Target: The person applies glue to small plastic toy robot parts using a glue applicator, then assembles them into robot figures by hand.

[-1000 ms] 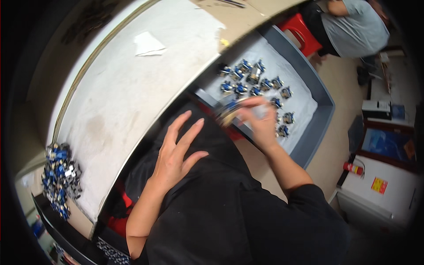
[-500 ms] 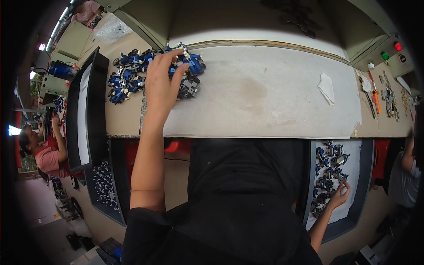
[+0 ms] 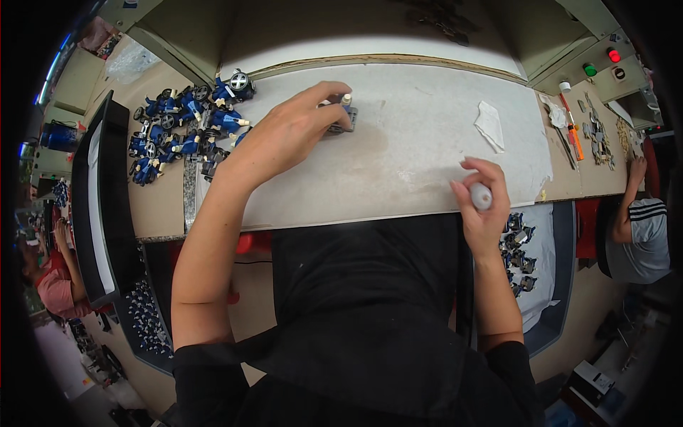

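Note:
My left hand (image 3: 288,135) is over the white-covered bench, its thumb and fingers closed around a small toy vehicle with a figure (image 3: 348,114). Only a pale, head-like top and grey parts of that toy show past the fingertips. Near the front edge of the bench, my right hand (image 3: 487,213) has its fingers curled around a whitish, round-ended object (image 3: 481,196). Its kind is not clear, as the palm hides most of it. Left of my left hand lies a pile of blue toy figures on wheeled vehicles (image 3: 171,132).
A black tray (image 3: 107,206) stands on edge at the left, above a bin of small blue-and-white parts (image 3: 148,320). Lower right, a lined tray (image 3: 565,263) holds more toys. White tissue (image 3: 489,127), an orange tool (image 3: 576,142) and metal pieces (image 3: 600,135) lie right. Co-workers sit on both sides.
My right hand has come up from the right-hand tray to the bench edge with the whitish object. My left hand has moved right of the pile, with a toy in it. The view has shifted.

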A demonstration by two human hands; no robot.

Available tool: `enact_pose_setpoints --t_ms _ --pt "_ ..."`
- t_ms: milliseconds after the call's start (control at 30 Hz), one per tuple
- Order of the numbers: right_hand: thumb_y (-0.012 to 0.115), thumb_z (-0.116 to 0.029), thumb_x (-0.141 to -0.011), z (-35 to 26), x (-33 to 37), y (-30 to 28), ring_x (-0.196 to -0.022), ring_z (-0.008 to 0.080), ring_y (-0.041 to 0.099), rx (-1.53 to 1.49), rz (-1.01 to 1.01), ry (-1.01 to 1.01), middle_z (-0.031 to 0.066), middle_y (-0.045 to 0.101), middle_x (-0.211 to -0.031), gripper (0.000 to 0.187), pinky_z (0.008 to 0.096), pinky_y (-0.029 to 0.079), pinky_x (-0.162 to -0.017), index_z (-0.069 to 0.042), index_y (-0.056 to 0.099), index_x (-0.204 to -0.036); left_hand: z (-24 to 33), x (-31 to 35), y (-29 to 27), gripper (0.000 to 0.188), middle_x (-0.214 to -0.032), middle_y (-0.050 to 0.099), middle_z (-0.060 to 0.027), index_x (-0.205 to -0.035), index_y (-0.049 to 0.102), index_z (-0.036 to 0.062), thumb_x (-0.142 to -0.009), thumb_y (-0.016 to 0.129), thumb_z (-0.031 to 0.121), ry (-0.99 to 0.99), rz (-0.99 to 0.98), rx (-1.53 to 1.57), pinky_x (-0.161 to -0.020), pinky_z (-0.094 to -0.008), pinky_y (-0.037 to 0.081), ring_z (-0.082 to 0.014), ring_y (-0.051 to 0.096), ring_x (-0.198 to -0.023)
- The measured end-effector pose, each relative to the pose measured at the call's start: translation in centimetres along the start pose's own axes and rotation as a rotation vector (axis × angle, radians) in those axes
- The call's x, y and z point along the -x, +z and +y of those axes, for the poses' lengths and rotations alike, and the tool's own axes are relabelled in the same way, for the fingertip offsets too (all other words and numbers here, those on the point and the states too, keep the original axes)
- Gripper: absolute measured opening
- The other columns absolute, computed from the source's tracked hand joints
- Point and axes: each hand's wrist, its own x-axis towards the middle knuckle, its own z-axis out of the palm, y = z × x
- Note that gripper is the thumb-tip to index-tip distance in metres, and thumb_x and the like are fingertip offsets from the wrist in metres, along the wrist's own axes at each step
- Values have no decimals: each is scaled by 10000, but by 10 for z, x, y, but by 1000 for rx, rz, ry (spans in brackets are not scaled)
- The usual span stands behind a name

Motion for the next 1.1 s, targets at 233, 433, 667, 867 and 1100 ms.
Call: enact_pose_setpoints --t_ms 233,433,667,867,1100 --pt "434 97 -739 7 -9 25 -820 163 508 -182 -202 -58 170 400 -1142 407 282 436 -738 -3 334 -1121 14 17 22 404 -1212 479 -147 -1067 504 45 -703 679 56 -100 304 258 -878 -359 407 -293 509 -1060" --pt "513 49 -808 4 -10 22 -932 178 512 -237 -113 57 142 402 -1147 314 300 421 -846 28 431 -1110 40 7 72 725 -1115 506 -125 -1230 414 63 -631 790 224 -386 432 -117 -859 -383 350 -257 520 -962" --pt "665 45 -740 -4 -2 25 -893 160 530 -296 79 184 99 510 -990 288 275 456 -782 19 528 -992 31 18 68 657 -1072 542 -116 -1230 428 72 -659 754 63 -378 477 55 -922 -388 361 -248 532 -991" --pt "735 68 -655 -7 5 35 -828 162 553 -272 2 3 114 535 -958 350 259 467 -710 1 543 -939 31 24 66 620 -1157 550 -93 -1213 466 68 -656 726 -5 -267 454 105 -987 -398 350 -248 530 -1061" --pt "784 28 -612 -6 9 49 -692 175 584 -111 -2 -120 112 575 -825 375 251 473 -572 -11 577 -922 31 21 69 695 -1040 549 -46 -1266 483 177 -632 693 -15 -211 483 153 -925 -477 355 -239 525 -977"
